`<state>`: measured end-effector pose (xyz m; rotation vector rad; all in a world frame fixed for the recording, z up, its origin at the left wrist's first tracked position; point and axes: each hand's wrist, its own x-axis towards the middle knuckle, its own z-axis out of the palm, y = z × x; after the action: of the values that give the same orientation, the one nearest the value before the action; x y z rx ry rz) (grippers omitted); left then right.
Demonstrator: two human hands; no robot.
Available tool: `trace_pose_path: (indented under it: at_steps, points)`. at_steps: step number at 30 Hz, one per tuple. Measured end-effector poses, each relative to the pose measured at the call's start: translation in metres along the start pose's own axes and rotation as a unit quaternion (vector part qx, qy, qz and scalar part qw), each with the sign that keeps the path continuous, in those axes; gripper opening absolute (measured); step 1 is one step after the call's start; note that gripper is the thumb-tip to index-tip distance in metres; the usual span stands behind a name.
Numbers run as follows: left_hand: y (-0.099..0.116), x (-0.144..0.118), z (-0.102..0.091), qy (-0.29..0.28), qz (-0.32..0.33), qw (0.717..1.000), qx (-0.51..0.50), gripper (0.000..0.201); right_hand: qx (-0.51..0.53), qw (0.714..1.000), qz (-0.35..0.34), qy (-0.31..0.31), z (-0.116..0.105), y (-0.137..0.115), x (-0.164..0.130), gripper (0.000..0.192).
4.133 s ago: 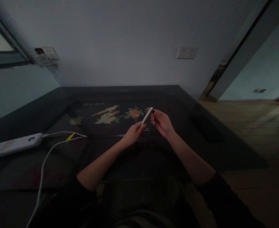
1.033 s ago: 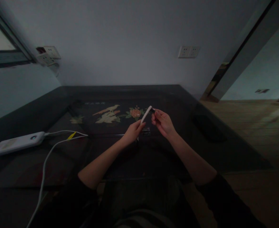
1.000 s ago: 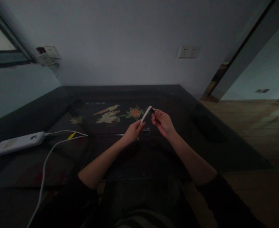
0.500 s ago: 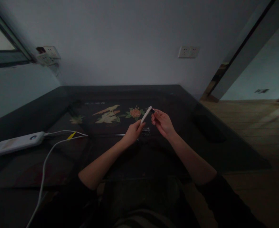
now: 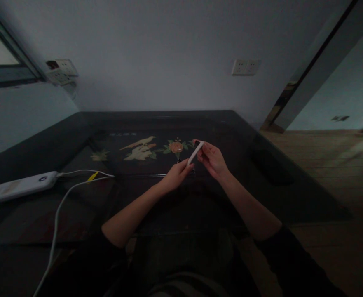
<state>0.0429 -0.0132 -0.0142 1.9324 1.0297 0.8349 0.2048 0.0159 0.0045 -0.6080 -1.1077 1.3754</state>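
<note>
Over a dark table (image 5: 76, 198), both my hands meet on a slim white stick (image 5: 196, 152) that tilts up to the right. My right hand (image 5: 212, 160) pinches its upper end, where a small dark tip shows. My left hand (image 5: 175, 175) touches its lower end with the fingertips. Both forearms are bare below black sleeves. What the stick is cannot be made out in the dim light.
A white power bank (image 5: 19, 187) lies at the table's left, with a white cable (image 5: 57, 214) and a yellow tag (image 5: 92, 177) running toward me. An inlaid bird-and-flower picture (image 5: 144, 149) decorates the tabletop. Wall sockets (image 5: 245, 67) sit behind; wooden floor and a doorway lie to the right.
The white stick has shifted a little to the right and its top now sits within my right hand's fingers. My left hand has dropped slightly toward the stick's lower end.
</note>
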Motion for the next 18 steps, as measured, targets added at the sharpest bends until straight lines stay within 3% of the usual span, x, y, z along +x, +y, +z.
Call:
trace_pose_path:
  at_steps: [4, 18]
  points:
    - [-0.0015, 0.0011, 0.0006, -0.009, -0.003, 0.999, -0.038, 0.033, -0.002, 1.000, -0.010, -0.003, -0.0004, 0.0011, 0.0002, 0.042]
    - [-0.0096, 0.0078, -0.0057, 0.068, -0.031, 0.997, -0.008, 0.029, 0.010, 1.000, -0.002, 0.001, -0.0014, 0.0040, 0.0015, 0.042]
